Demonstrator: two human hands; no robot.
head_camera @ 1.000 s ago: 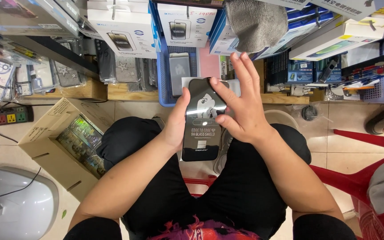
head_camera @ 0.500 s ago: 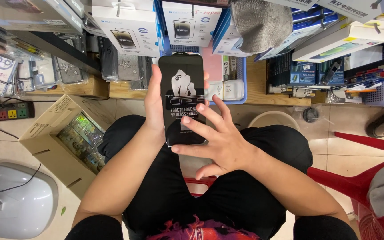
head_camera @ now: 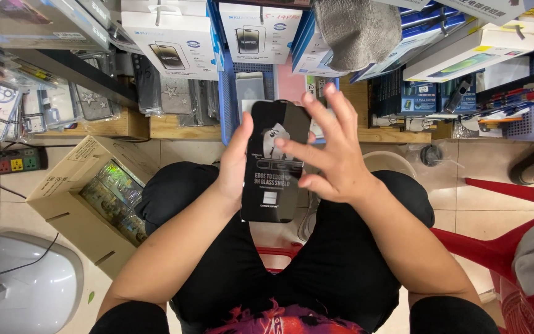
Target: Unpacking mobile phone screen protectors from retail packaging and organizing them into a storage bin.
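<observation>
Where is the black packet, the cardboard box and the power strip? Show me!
black packet [head_camera: 274,185], head view, on its lower front face.
cardboard box [head_camera: 63,201], head view, on its outer side wall.
power strip [head_camera: 16,162], head view, on its top with the sockets.

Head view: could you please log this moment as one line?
left hand: holds black packet upright | right hand: open, fingers touch packet front

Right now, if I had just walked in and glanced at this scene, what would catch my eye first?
Most likely the flat black packet with a pale figure on it, held upright at the centre by the left hand, while the right hand spreads its fingers across its front. Next comes the crowded shelf of white boxed phone accessories along the top. At lower left an open brown cardboard box sits on the tiled floor.
</observation>
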